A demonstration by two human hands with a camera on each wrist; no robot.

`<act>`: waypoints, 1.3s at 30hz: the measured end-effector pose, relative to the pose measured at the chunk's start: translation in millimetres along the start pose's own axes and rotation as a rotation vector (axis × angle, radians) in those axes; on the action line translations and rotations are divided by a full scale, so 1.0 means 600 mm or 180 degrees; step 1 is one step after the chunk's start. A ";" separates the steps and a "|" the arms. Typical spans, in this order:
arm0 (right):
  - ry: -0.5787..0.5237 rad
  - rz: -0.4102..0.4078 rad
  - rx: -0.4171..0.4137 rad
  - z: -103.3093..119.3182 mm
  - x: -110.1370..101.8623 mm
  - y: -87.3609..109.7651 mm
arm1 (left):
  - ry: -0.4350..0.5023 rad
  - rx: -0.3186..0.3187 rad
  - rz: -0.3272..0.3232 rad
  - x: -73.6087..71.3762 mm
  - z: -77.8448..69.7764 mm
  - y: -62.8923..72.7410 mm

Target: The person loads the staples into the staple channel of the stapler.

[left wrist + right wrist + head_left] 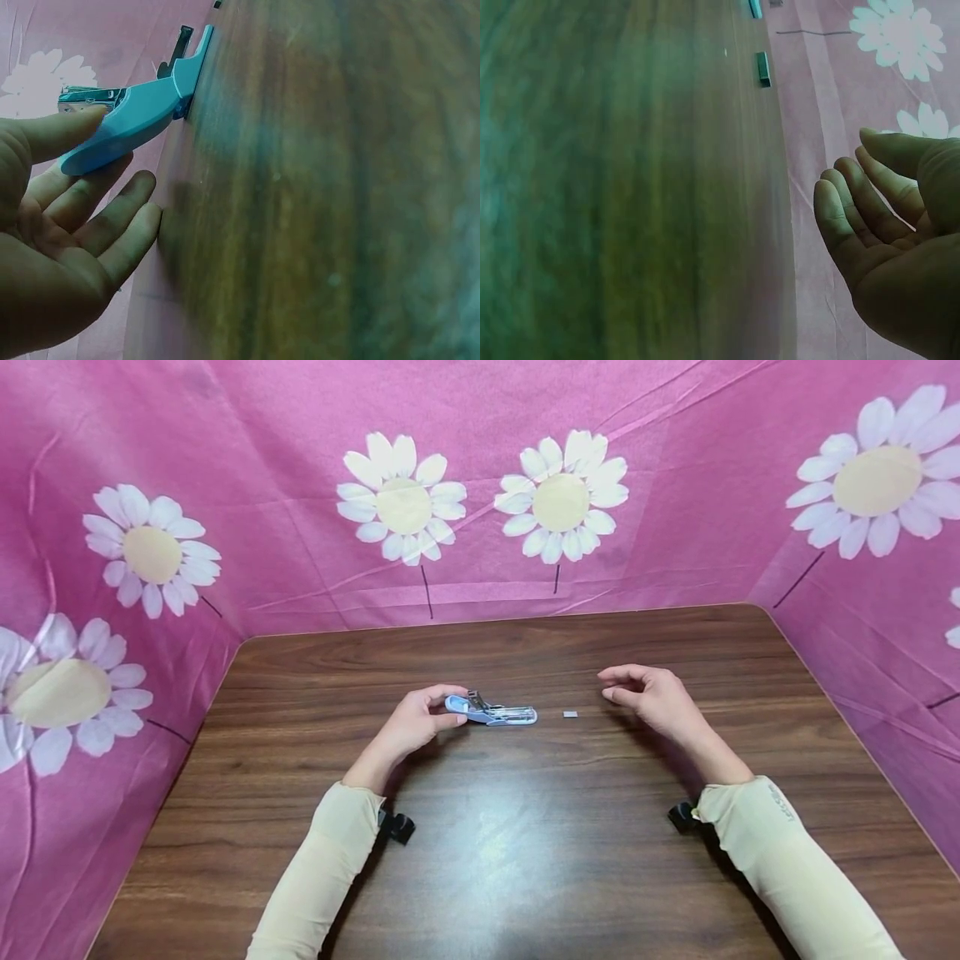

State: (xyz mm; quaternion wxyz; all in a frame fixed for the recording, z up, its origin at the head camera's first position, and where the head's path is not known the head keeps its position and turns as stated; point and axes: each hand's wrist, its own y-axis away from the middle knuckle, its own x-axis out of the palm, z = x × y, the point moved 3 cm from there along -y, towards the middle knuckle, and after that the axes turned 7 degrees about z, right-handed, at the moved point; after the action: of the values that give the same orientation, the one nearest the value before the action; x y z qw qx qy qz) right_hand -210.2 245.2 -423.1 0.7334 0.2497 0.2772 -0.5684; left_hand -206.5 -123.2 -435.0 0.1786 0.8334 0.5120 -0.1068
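Observation:
A light blue stapler point(512, 717) lies at the middle of the table with its top swung up, so the metal inside shows. My left hand point(415, 720) pinches its left end between thumb and fingers. In the left wrist view the held end of the stapler point(139, 116) is tilted up, and its other end points down to the tabletop. Just right of it a small strip of staples point(570, 714) rests on the wood. Held over the table beyond that strip, my right hand point(660, 700) has bent, relaxed fingers and nothing in them.
The brown wooden table point(480, 827) runs back to a pink cloth point(285, 527) with large white daisies, which hangs behind it and on both sides. A black wrist device point(397, 827) sits at the left cuff, and another point(682, 817) at the right.

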 end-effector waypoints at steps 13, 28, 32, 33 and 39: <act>0.0219 0.0283 0.0004 0.009 0.025 -0.008 | -0.0031 -0.0092 0.0001 0.003 -0.004 -0.002; 0.0421 0.0477 -0.0247 0.022 0.049 -0.023 | -0.0033 -0.0221 0.0003 -0.001 -0.002 -0.006; 0.0424 0.0573 -0.0270 0.027 0.055 -0.023 | -0.0030 -0.0213 0.0012 0.000 -0.001 -0.006; 0.0428 0.0586 -0.0273 0.028 0.056 -0.022 | -0.0038 -0.0208 0.0014 0.000 -0.001 -0.006; 0.0471 0.0590 -0.0307 0.031 0.060 -0.021 | -0.0093 -0.0192 0.0027 0.000 -0.001 -0.007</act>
State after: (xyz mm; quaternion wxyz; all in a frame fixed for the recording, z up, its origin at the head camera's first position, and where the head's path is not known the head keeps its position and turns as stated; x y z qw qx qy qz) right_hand -212.9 204.7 -434.9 0.7715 0.2799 0.3332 -0.4641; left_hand -210.3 -120.9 -435.4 0.2116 0.8281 0.5088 -0.1027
